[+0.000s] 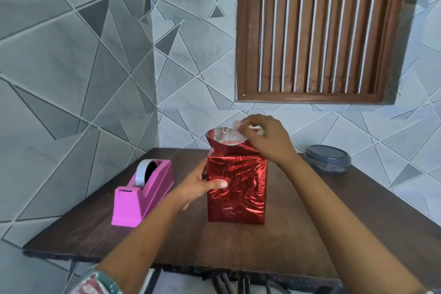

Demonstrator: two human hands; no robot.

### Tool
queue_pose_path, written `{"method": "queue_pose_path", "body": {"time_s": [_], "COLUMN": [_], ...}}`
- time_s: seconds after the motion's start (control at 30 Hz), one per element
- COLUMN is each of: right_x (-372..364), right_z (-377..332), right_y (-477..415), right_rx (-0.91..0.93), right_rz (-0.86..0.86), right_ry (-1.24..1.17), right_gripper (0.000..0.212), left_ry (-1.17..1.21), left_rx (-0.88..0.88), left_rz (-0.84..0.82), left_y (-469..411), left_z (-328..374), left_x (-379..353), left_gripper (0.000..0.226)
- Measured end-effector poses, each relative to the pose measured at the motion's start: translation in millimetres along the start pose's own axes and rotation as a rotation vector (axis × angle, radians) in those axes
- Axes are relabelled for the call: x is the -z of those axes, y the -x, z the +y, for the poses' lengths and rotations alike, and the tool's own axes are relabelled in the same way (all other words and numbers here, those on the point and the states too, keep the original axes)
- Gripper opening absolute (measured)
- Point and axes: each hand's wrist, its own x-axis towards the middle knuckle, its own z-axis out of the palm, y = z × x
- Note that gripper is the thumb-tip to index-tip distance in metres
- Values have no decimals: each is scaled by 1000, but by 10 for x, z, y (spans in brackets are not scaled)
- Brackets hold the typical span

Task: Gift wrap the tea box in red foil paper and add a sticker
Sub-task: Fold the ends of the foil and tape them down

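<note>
Left hand [199, 184] grips the left side of the upright box wrapped in crinkled red foil paper [236, 190], thumb across its front. Right hand [265, 137] pinches the open silver-lined foil flap [223, 136] on top. Box stands mid dark wooden table [334, 222]; pink tape dispenser [142, 194] left, lidded round grey container [328, 158] back right.

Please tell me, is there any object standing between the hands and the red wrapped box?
Nothing visible does. The left hand holds the red wrapped box by its side, and the right hand pinches its open foil top. The pink tape dispenser stands apart, to the left.
</note>
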Motion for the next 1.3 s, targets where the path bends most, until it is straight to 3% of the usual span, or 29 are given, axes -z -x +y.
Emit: {"method": "queue_pose_path", "body": {"time_s": [0.1, 0.2, 0.3, 0.37, 0.5, 0.6, 0.7, 0.77, 0.83, 1.0, 1.13, 1.2, 1.3], "right_x": [-176, -234, -295, -376, -309, -188, -228, -315, -408, -449, -278, -202, -162], "right_z": [-272, -342, -272, -203, -22, 235, 493, 637, 716, 657, 471, 396, 408], "right_y": [-62, -167, -209, -193, -100, 137, 465, 619, 714, 628, 407, 305, 301], "right_rx": [80, -47, -149, -184, -92, -47, -158, -237, -261, -220, -172, -148, -131], "right_rz": [-274, -233, -184, -59, 408, 581, 511, 417, 353, 299, 176, 166, 320], "right_ry": [524, 464, 386, 320, 4, -97, -255, -337, -374, -423, -480, -479, -479], "right_gripper": [40, 24, 25, 31, 37, 40, 59, 69, 73, 46, 25, 32, 45], "left_ry": [5, 17, 22, 23, 0, 4, 97, 139, 105, 99, 38, 95, 233], "left_rx": [-1, -8, -3, -9, -35, -69, -215, -355, -426, -422, -348, -373, -442], "left_rz": [13, 0, -4, -1, -16, 6, 253, 465, 540, 474, 180, 148, 269], "left_y": [3, -2, -10, -16, -26, -1, 18, 37, 73, 17, -177, -255, -245], "left_z": [-21, -43, -47, -57, -79, 4, 49, 9, -19, 89, 453, 652, 732], "left_x": [-3, 3, 3, 8, 51, 37, 30, 49, 43, 49, 138, 194, 337], "left_gripper": [88, 88, 87, 82, 83, 81, 77, 55, 37, 43, 37, 43, 43]}}
